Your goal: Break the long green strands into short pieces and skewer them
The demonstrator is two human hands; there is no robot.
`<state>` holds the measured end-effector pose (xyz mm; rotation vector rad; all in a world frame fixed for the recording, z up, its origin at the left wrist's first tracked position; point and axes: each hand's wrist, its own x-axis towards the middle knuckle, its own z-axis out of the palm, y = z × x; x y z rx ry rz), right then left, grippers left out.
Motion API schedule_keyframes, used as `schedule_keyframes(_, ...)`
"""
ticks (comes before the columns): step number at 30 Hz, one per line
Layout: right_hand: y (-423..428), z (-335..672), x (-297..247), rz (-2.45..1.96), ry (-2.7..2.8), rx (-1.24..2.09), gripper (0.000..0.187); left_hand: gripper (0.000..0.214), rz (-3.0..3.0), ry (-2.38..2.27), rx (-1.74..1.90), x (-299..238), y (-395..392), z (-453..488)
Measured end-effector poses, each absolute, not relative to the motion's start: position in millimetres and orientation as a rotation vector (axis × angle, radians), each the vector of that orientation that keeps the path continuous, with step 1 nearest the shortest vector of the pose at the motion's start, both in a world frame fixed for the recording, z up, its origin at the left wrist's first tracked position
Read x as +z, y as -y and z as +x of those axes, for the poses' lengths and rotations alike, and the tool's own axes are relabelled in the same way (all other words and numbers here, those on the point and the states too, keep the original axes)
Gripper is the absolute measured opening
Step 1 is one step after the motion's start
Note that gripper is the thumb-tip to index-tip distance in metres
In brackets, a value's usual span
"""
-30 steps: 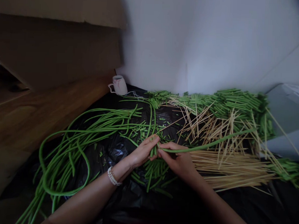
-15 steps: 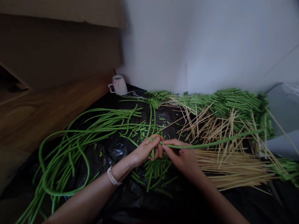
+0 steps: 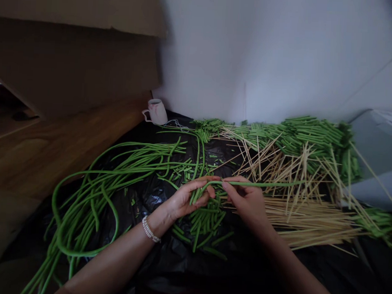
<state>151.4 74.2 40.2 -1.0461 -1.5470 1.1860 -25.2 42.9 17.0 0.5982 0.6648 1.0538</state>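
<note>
A long green bean (image 3: 272, 184) runs from between my hands out to the right, over the skewers. My right hand (image 3: 247, 203) pinches it between thumb and fingers near its left end. My left hand (image 3: 189, 198) is curled, palm up, around short cut bean pieces (image 3: 196, 194). The long bean's left end reaches into that palm; whether the fingers grip it, I cannot tell. Below the hands lies a pile of cut bean pieces (image 3: 207, 219) on the black plastic sheet (image 3: 164, 267).
Whole long beans (image 3: 82, 211) are heaped at left. Wooden skewers (image 3: 309, 219) lie at right, with more scattered behind them. Rows of bean pieces on skewers (image 3: 313, 135) are stacked along the white wall (image 3: 219, 57). A white mug (image 3: 157, 112) stands at the back; a grey box (image 3: 378, 146) is at right.
My right hand has moved slightly up and right along with the long bean, whose far end now sits lower and further left. My left hand's fingers have loosened, showing the cut pieces.
</note>
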Motion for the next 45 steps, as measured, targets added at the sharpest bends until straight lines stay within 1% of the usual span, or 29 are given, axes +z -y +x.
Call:
schedule_keyframes(5, -72.6, 151.2, 40.4, -1.036, 1.563, 1.063, 0.015, 0.025, 0.692, -0.754, 0.983, 15.6, -40.8, -21.0)
schedule_keyframes(10, -63.8, 144.3, 32.4, -0.925, 1.739, 0.983, 0.011, 0.023, 0.744, -0.833, 1.094, 7.5, -42.1, -16.3)
schedule_keyframes(13, -59.7, 141.9, 23.8, -0.83, 1.878, 0.91, 0.014, 0.025, 0.769, -0.869, 1.147, 3.9, -43.8, -14.6)
schedule_keyframes(20, -59.2, 142.7, 11.6, -0.762, 2.091, 0.61, 0.021, 0.034, 0.871, -0.932, 1.155, 4.7, -41.3, -11.9)
schedule_keyframes(24, -58.4, 143.3, 8.1, -0.742, 2.188, 0.516, 0.023, 0.034, 0.844, -0.916, 1.13, 5.3, -40.9, -12.4)
schedule_keyframes(28, -56.1, 142.4, 6.8, -0.739, 2.263, 0.371, 0.021, 0.033, 0.801, -0.969, 1.114, 6.0, -42.5, -12.2)
schedule_keyframes(32, -55.4, 141.3, 7.1, -0.681, 2.283, 0.299, 0.02, 0.029, 0.796, -0.988, 1.119, 7.2, -42.8, -10.4)
schedule_keyframes(36, -56.1, 140.9, 7.5, -0.673, 2.287, 0.358, 0.019, 0.03, 0.848, -0.971, 1.117, 5.0, -42.4, -9.9)
schedule_keyframes(41, -57.3, 140.9, 9.8, -0.697, 2.231, 0.589, 0.018, 0.032, 0.888, -0.987, 1.108, 4.4, -42.7, -12.2)
schedule_keyframes(45, -62.8, 144.6, 19.0, -0.818, 2.03, 0.814, 0.018, 0.035, 0.929, -1.0, 1.081, 11.9, -41.2, -14.5)
